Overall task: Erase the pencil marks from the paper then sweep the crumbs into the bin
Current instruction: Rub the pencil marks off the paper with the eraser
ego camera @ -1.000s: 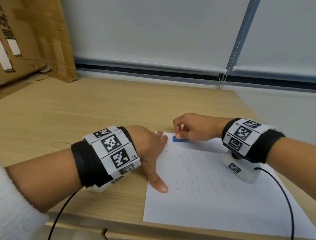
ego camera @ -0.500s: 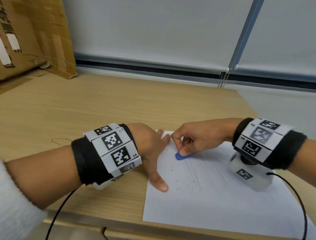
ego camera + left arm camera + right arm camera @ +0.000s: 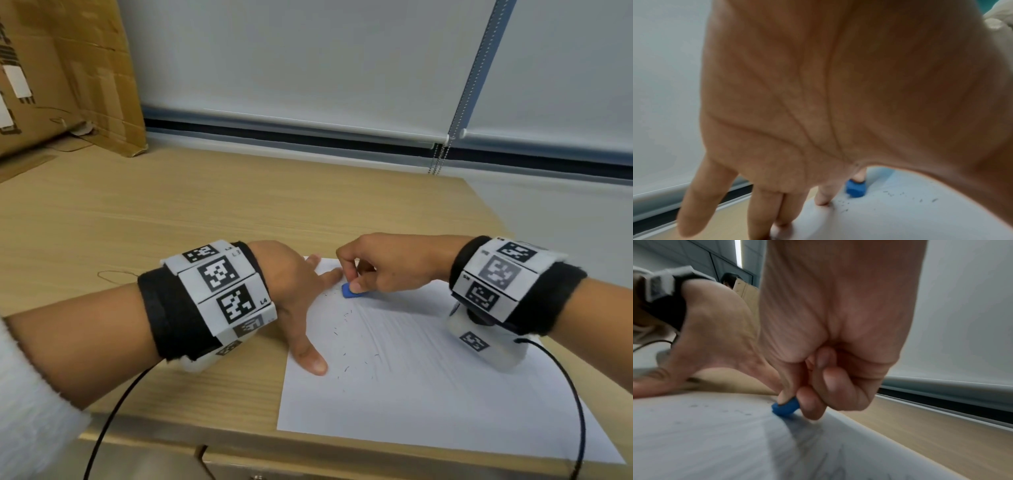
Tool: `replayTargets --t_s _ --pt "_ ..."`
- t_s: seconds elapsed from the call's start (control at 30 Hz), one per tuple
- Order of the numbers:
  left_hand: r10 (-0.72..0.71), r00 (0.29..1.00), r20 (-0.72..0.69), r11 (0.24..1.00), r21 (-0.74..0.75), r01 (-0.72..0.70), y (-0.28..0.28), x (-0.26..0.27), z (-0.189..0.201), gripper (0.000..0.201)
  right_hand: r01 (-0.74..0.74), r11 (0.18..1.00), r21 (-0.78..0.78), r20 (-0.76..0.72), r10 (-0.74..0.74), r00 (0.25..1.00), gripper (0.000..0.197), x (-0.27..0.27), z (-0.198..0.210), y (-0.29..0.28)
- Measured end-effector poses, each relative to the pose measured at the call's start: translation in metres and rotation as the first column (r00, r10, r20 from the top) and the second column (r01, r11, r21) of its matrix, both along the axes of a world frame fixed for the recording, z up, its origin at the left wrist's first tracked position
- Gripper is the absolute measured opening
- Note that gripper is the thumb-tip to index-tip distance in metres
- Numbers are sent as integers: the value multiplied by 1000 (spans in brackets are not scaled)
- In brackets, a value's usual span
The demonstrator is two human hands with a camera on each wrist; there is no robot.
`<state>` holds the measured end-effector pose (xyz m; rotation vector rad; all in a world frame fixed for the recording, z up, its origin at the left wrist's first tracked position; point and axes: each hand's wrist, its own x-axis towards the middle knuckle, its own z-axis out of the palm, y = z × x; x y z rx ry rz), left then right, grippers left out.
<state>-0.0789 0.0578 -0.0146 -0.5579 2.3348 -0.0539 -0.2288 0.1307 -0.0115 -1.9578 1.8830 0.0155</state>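
A white sheet of paper (image 3: pixel 428 387) lies on the wooden desk near its front right corner, with faint pencil strokes and several dark eraser crumbs (image 3: pixel 344 346) scattered on it. My right hand (image 3: pixel 380 265) pinches a small blue eraser (image 3: pixel 349 292) between thumb and fingers and presses it on the paper's far left part; the eraser (image 3: pixel 785 407) and paper (image 3: pixel 705 443) show close up in the right wrist view. My left hand (image 3: pixel 301 298) lies flat with straight fingers on the paper's left edge. Beyond its fingertips (image 3: pixel 823 200) the eraser (image 3: pixel 856 189) is visible.
The wooden desk (image 3: pixel 171 212) stretches left and back. Cardboard boxes (image 3: pixel 58 72) stand at the far left corner. A window blind with a bead chain (image 3: pixel 442 154) runs behind the desk. Black cables (image 3: pixel 113 421) hang from both wrist bands over the front edge. No bin is in view.
My right hand has rubbed the eraser from the paper's far edge towards me and slightly left across the sheet. The left hand keeps its place on the paper's edge.
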Motion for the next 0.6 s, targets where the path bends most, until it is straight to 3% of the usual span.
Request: replayTargets --t_s 0.13,0.23,0.3,0.43,0.57,0.6 --pt "0 1000 3 1000 2 0 0 0 0 135 -51 980 193 41 44 998 13 2 4 6" --pt "4 1000 12 1000 -24 -3 -1 -2 -1 137 21 1000 17 21 -21 1000 10 0 -1 2" --pt "7 1000 16 1000 -30 -7 -1 -2 -1 138 25 1000 -6 30 -24 999 12 -1 -2 5" --pt "12 1000 13 1000 -13 -12 -2 -2 -1 138 -33 973 230 54 21 998 13 2 7 10" --pt "13 1000 21 1000 -19 -12 -1 -3 -1 138 31 999 -32 -9 -31 999 13 1 3 0" --pt "13 1000 23 1000 -20 -13 -2 -3 -1 138 25 999 -33 -8 -26 1000 13 1 3 1"
